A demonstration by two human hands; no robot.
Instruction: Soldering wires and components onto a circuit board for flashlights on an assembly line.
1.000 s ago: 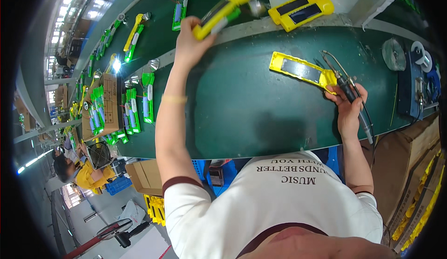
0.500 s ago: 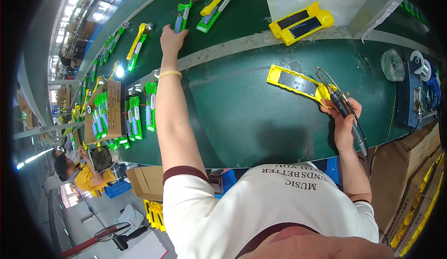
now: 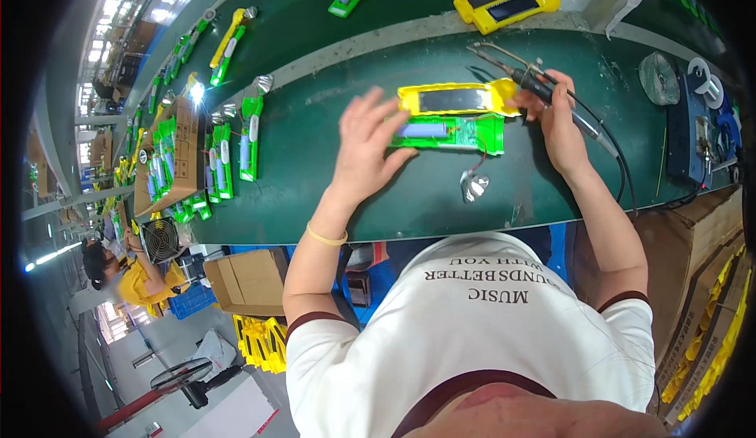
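My left hand [image 3: 368, 148] lies on the left end of a green torch half [image 3: 453, 133] with a battery inside, on the dark green bench [image 3: 315, 170]. Just behind it lies a yellow torch half [image 3: 457, 99] with a dark panel. My right hand [image 3: 555, 115] is shut on a soldering iron [image 3: 524, 76], its tip pointing away over the bench, and touches the yellow half's right end. A shiny reflector [image 3: 474, 185] on a red wire sits in front of the green half.
Several green and yellow torch parts [image 3: 228, 151] lie in rows at the left, next to a cardboard box [image 3: 183, 147]. More torches [image 3: 506, 1] ride the belt behind. A solder spool and stand [image 3: 705, 115] sit at the right. Another person [image 3: 126, 277] works at lower left.
My left hand came back from the far belt and now rests on a green torch half in front of me. My right hand with the iron stayed by the yellow half.
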